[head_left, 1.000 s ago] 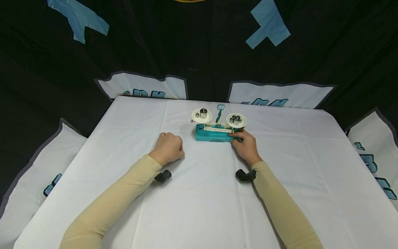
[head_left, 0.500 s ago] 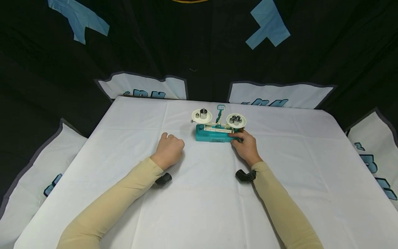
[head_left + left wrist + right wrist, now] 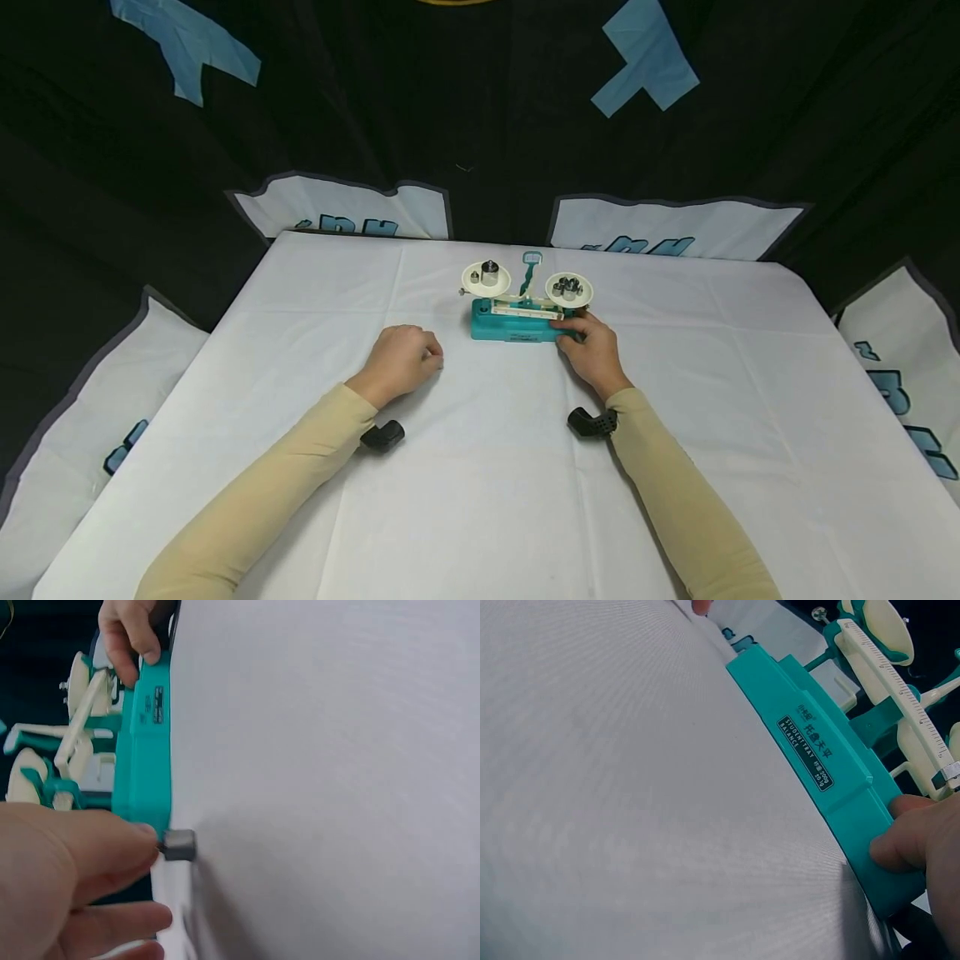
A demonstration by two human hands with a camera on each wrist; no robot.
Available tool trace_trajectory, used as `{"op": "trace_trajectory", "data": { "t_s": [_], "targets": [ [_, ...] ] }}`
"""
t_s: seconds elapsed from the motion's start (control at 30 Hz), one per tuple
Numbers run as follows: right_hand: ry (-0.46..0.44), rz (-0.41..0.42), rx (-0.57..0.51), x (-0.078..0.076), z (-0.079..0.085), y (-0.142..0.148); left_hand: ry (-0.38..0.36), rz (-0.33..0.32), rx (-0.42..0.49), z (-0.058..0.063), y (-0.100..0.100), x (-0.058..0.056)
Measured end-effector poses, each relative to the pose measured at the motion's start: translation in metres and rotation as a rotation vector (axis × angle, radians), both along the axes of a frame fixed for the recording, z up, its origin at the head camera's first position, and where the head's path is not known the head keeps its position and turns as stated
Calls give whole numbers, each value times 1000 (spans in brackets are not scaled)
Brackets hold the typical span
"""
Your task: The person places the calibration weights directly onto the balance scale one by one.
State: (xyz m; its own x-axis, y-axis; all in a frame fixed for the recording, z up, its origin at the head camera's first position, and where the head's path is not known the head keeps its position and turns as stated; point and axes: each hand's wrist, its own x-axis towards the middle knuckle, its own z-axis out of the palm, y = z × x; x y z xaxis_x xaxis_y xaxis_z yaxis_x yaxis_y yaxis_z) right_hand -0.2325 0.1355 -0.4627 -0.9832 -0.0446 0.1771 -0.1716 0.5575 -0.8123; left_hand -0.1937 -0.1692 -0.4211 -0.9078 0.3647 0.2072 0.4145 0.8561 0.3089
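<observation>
A teal tray balance (image 3: 517, 323) stands at the back middle of the table. Its cream left pan (image 3: 472, 289) bears one large and one small metal weight; several small weights (image 3: 567, 288) sit together in the right pan. My right hand (image 3: 594, 352) grips the right end of the base, the thumb on its front face in the right wrist view. Left of the balance, my left hand (image 3: 401, 360) is held apart from it. In the left wrist view its thumb and finger pinch a small metal weight (image 3: 180, 845) by the knob, the other fingers loosely bent.
White cloth covers the table (image 3: 480, 500). Behind it hangs a black curtain (image 3: 487, 125) with blue tape pieces (image 3: 648, 58). A black wrist camera (image 3: 383, 436) sits under the left wrist, another camera (image 3: 591, 422) at the right.
My left hand has turned, so its fingertips now point right toward the balance, and its wrist has shifted slightly left. The right hand keeps its grip on the base; the balance stays in place.
</observation>
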Motion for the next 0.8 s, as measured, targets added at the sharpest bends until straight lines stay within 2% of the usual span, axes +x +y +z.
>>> {"op": "trace_trajectory", "data": {
  "t_s": [0.2, 0.4, 0.53, 0.8],
  "targets": [
    [-1, 2, 3, 0, 0, 1, -121, 11, 169, -9, -8, -3],
    [2, 3, 2, 0, 0, 1, -149, 22, 287, -15, -12, -3],
    [3, 1, 9, 0, -1, 0, -154, 31, 325, -17, -14, -3],
    [3, -4, 6, -1, -1, 0, -136, -1, 321, -18, -13, -4]
  ]
}}
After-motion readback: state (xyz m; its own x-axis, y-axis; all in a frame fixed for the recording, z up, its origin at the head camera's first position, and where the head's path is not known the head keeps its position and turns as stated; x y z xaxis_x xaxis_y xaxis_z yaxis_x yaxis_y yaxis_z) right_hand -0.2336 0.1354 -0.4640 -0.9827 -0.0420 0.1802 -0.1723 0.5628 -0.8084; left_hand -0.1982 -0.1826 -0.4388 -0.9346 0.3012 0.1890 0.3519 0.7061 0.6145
